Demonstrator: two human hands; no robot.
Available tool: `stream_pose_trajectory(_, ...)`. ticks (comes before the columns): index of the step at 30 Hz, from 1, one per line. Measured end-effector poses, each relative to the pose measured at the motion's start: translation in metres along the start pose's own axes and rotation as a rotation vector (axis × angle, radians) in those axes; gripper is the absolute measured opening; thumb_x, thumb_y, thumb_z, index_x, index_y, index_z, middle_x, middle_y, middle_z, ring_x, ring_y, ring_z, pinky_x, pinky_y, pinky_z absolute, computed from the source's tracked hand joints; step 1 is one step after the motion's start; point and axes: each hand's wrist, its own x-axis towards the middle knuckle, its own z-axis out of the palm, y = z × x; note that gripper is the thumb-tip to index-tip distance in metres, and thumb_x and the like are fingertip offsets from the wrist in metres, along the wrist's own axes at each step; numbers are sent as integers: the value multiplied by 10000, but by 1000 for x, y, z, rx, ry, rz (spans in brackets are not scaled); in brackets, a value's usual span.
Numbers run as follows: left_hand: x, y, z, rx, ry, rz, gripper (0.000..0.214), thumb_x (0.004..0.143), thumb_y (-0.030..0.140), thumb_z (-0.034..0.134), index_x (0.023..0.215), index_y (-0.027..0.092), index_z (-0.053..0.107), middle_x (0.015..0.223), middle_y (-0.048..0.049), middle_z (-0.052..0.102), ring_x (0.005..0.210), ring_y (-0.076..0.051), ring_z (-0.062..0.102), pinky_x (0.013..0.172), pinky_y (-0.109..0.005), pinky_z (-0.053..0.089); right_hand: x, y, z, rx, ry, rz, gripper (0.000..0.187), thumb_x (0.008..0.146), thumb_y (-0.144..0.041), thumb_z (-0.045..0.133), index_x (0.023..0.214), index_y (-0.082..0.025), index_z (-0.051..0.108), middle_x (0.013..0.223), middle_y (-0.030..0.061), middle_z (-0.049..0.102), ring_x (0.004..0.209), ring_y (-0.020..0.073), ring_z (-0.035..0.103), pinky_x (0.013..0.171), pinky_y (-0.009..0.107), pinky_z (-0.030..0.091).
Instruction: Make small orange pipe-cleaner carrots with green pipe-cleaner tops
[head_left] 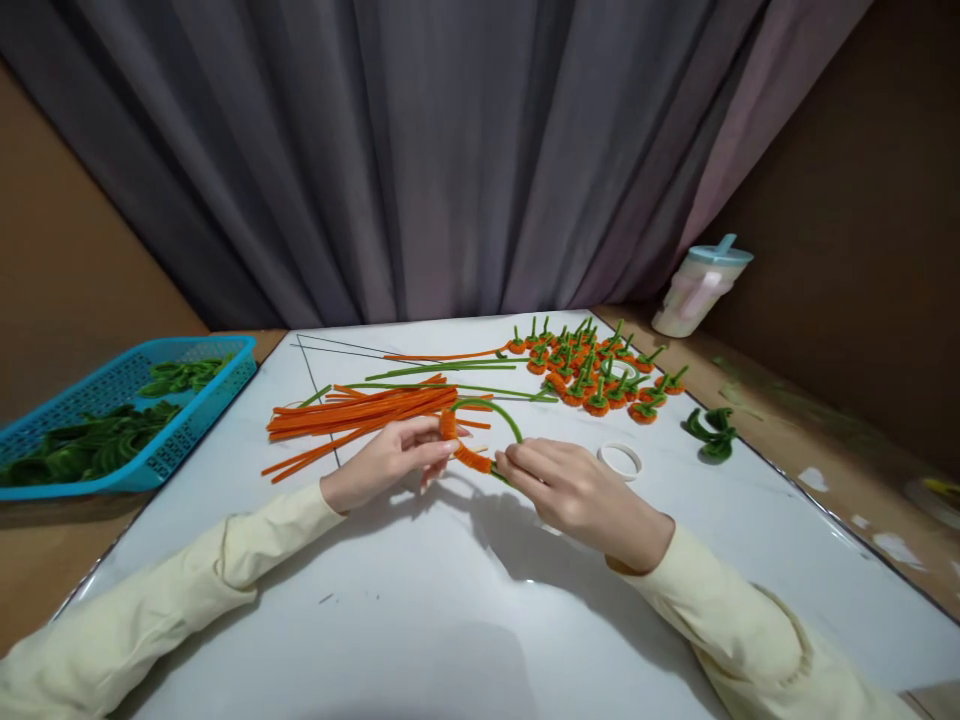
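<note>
The left sleeve point(172, 595) is long, plain and pale cream-yellow, its cloth loose and softly wrinkled, with 1 deep fold point(225, 558) partway along and a neat far edge. The right sleeve point(720, 600) matches it in colour and cut, with 1 curved, puckered ridge point(804, 642) on its near part. The left hand point(390, 456) and right hand point(574, 490) are bare and slim-fingered.

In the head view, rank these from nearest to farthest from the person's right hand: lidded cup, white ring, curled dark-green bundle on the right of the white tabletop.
1. White ring: just beyond and to the right of the right hand.
2. Curled dark-green bundle: farther right, near the tabletop's edge.
3. Lidded cup: back right, beyond the tabletop.
</note>
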Motion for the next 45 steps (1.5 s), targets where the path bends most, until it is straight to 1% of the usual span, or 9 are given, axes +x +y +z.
stream_pose_trajectory(5,4,-32,6,-266,34,-55,313,823,408,556,830,97,584,606,-24,585,487,-99,544,485,-214,439,-5,-3,19,25,-58,-18,271,926,-72,319,852,-95,579,739,70,564,640,155,483,598,278,404)
stream_pose_trajectory(10,6,-47,5,-312,96,-53,264,791,355,616,765,97,569,616,-53,637,482,-113,582,493,-219,469,-11,-5,38,21,2,20,205,893,-81,406,796,-94,585,672,48,544,606,154,461,574,281,363)
stream_pose_trajectory(15,6,-47,7,-343,157,-70,275,752,357,656,740,95,571,614,-50,639,479,-109,577,482,-216,471,-11,-12,46,50,38,86,204,874,-81,431,740,-108,582,629,37,531,572,147,434,561,278,332)
stream_pose_trajectory(22,4,-42,15,-401,158,-58,250,765,334,654,774,87,619,659,-36,617,554,-92,569,556,-205,469,-12,-18,51,60,83,139,202,886,-77,412,782,-100,583,638,44,535,575,153,426,567,270,339)
stream_pose_trajectory(30,6,-44,24,-493,156,-38,269,776,366,640,746,99,616,618,-14,581,556,-74,529,537,-167,442,-6,-26,52,54,109,202,253,916,-104,364,752,-123,555,609,40,523,548,149,432,535,263,345)
stream_pose_trajectory(33,7,-43,24,-490,173,-26,280,767,379,645,722,107,599,589,-2,564,522,-68,504,506,-162,428,-5,-25,50,138,90,212,219,910,-99,356,820,-118,555,636,50,545,572,152,463,541,260,375)
stream_pose_trajectory(37,5,-40,23,-423,205,21,313,768,407,633,680,112,574,557,3,548,494,-72,497,493,-172,416,-5,-21,47,252,70,132,244,879,-50,310,992,-90,522,734,85,593,632,155,512,567,250,427)
stream_pose_trajectory(42,2,-39,26,-388,196,42,313,778,425,612,770,112,615,547,22,487,473,-63,427,457,-175,383,-5,-21,48,231,74,106,282,885,-36,264,987,-92,520,701,79,597,613,155,541,546,253,457)
stream_pose_trajectory(45,1,-41,28,-370,206,26,322,786,436,598,811,116,624,521,45,409,449,-52,340,410,-160,332,-6,-23,50,228,85,133,299,881,-34,271,1061,-88,504,733,87,613,646,163,572,563,264,480)
